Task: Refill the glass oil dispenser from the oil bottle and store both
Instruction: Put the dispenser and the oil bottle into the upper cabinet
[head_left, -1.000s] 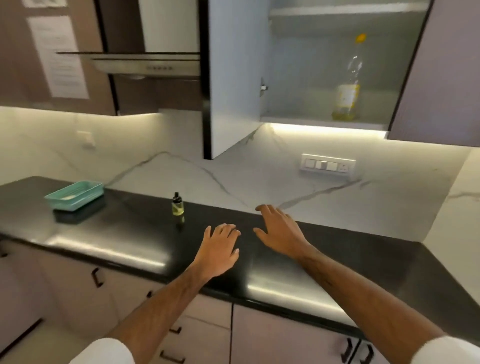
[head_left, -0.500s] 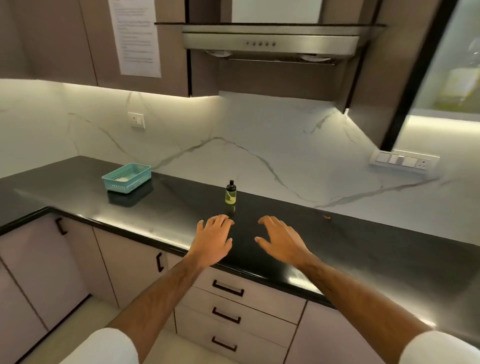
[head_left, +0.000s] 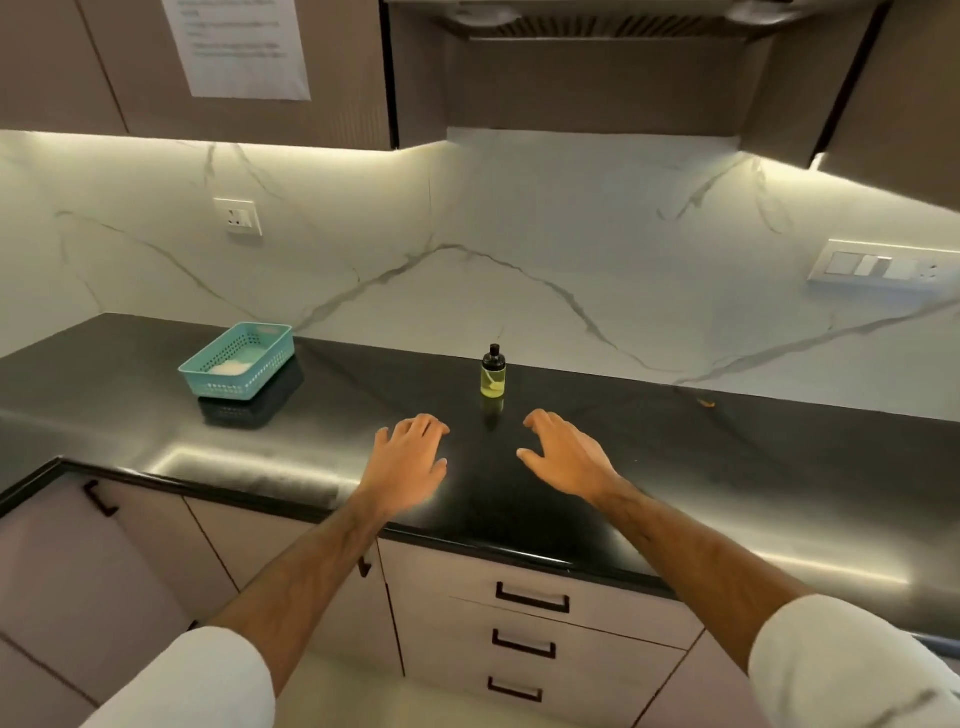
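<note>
Glass oil dispenser (head_left: 492, 372) stands untouched near tabletop (head_left: 727, 467) back edge; both hands, left (head_left: 410, 457) and right (head_left: 563, 457), hover empty, fingers spread. Grasping dispenser judged next; bottle unseen.

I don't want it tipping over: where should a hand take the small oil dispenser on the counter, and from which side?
Grip the oil dispenser round its wider glass body, not the narrow black cap. It stands upright and alone on the counter, so probably come from the front; the right hand is open nearby.
</note>
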